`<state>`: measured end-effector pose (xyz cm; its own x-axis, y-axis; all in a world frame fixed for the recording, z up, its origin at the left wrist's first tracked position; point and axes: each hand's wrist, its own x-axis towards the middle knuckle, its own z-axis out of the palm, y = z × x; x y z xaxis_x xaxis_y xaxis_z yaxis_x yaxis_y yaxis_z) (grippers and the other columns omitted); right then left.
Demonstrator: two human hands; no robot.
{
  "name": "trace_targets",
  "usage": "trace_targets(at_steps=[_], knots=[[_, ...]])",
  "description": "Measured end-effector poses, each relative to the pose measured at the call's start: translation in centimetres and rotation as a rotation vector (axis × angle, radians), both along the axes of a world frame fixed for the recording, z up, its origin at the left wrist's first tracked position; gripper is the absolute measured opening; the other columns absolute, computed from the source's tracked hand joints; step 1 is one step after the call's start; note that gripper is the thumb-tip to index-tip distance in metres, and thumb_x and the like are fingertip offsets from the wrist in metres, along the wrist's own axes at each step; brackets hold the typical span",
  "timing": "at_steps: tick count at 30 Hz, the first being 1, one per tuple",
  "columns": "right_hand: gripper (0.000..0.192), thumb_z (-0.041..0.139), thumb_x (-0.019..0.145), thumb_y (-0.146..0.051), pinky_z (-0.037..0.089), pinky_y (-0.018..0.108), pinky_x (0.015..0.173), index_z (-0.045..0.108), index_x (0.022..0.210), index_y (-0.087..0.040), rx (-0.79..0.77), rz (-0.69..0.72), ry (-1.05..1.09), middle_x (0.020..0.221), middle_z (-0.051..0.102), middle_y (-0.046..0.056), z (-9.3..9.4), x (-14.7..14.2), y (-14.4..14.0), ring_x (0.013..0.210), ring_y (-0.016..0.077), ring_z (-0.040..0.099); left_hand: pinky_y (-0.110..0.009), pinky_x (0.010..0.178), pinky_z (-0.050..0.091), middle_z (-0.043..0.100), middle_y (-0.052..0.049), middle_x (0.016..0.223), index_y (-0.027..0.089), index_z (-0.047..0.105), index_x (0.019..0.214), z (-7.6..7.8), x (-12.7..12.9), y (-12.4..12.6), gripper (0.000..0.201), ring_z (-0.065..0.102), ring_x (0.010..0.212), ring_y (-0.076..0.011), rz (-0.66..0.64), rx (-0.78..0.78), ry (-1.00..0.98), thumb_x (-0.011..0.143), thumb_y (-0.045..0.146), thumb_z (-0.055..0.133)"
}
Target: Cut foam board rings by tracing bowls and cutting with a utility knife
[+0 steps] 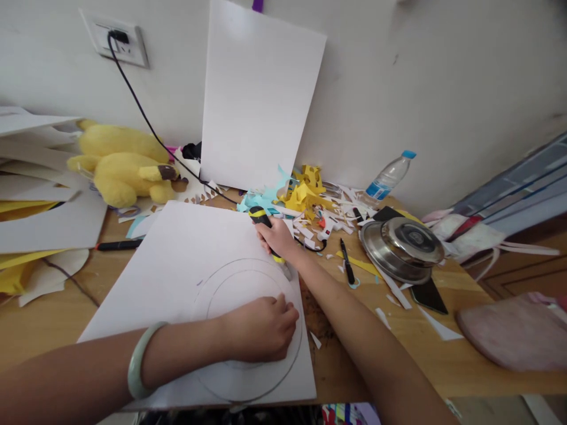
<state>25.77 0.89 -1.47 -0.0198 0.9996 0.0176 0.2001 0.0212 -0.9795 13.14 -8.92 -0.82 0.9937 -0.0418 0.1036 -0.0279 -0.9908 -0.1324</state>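
Observation:
A white board point(150, 271) lies on the table before me, with pencilled circles, one inside another, drawn on it. My right hand point(281, 239) grips a black and yellow utility knife point(259, 216). Its metal blade end points down near the outer circle, close to the board's right edge; whether the tip touches is too blurred to tell. Closed in a fist, my left hand point(261, 327) rests on the board over the circles, just below the blade. Nothing shows in its fingers. A pale green bangle point(138, 360) circles my left wrist.
Paper scraps point(305, 192) heap behind the board. To the right are a black pen point(348, 262), an upturned metal bowl point(401, 248), a phone point(429, 295) and a plastic bottle point(385, 177). A yellow plush toy point(128, 165) and stacked sheets point(39, 224) occupy the left.

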Motion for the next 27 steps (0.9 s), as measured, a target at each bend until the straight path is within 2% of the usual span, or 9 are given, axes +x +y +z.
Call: trace_targets(at_steps=[13,19,27], knots=[[0.009,0.049,0.073,-0.025,0.029,0.019,0.027,0.046,0.067,-0.018,0.007,0.02,0.004,0.049,0.045,-0.006,0.2,-0.5,0.6,0.029,0.0062,0.039,-0.034,0.059,0.047,0.064,-0.015,0.099,0.009,0.07,0.082,0.3,0.3,-0.2,0.022,0.062,0.082,-0.0295,-0.01,0.035,0.022,0.079,0.025,0.055],[0.007,0.049,0.073,-0.025,0.029,0.019,0.027,0.049,0.073,-0.018,-0.006,0.057,0.035,0.047,0.045,-0.007,0.6,-0.6,0.7,0.029,0.0064,0.038,-0.033,0.06,0.047,0.064,-0.014,0.099,0.011,0.07,0.08,0.1,0.1,0.1,0.021,0.062,0.08,-0.0277,-0.013,-0.006,0.002,0.079,0.026,0.056],[0.013,0.05,0.074,-0.024,0.03,0.017,0.028,0.043,0.064,-0.019,0.021,0.136,0.036,0.049,0.043,-0.008,0.9,-1.4,0.9,0.03,0.0045,0.038,-0.034,0.059,0.048,0.062,-0.015,0.1,0.01,0.07,0.081,-0.3,-0.1,0.0,0.022,0.061,0.084,-0.0282,-0.012,-0.016,-0.007,0.079,0.027,0.057]])
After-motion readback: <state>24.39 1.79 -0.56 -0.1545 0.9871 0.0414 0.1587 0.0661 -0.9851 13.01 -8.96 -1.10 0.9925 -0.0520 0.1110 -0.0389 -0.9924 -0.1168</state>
